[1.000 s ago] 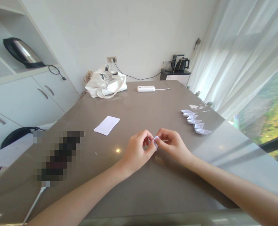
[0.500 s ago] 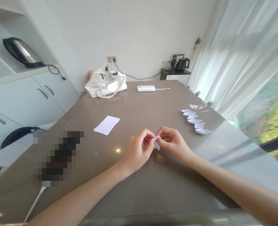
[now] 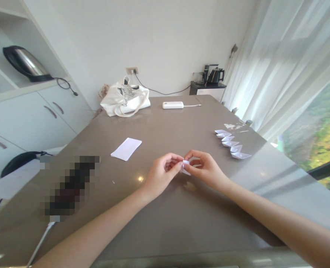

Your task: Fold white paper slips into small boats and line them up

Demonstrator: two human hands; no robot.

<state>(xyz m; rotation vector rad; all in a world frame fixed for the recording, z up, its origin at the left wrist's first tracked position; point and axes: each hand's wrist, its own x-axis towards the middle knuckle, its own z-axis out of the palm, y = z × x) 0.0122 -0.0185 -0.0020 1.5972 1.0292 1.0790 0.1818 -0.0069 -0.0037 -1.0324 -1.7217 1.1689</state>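
A small folded piece of white paper [image 3: 186, 168] is held above the table between my two hands. My left hand [image 3: 165, 173] pinches its left edge between thumb and fingers. From the other side, my right hand [image 3: 205, 168] grips the paper with thumb and index finger, the other fingers curled behind. Much of the paper is hidden by the fingertips. Farther right stands a row of several folded paper boats [image 3: 230, 143]. A stack of white paper sheets [image 3: 126, 149] lies to the left of my hands.
On the brown table [image 3: 165, 126] sit a white bag [image 3: 125, 98] and a white power bank [image 3: 173, 105] with a short cable at the far end. Paper scraps [image 3: 233, 126] lie near the right edge. A blurred-out dark object [image 3: 71, 186] with a white cable is at left.
The folded paper has turned and now shows less below the fingers. My left fingers have closed up more, and both hands stay in nearly the same place.
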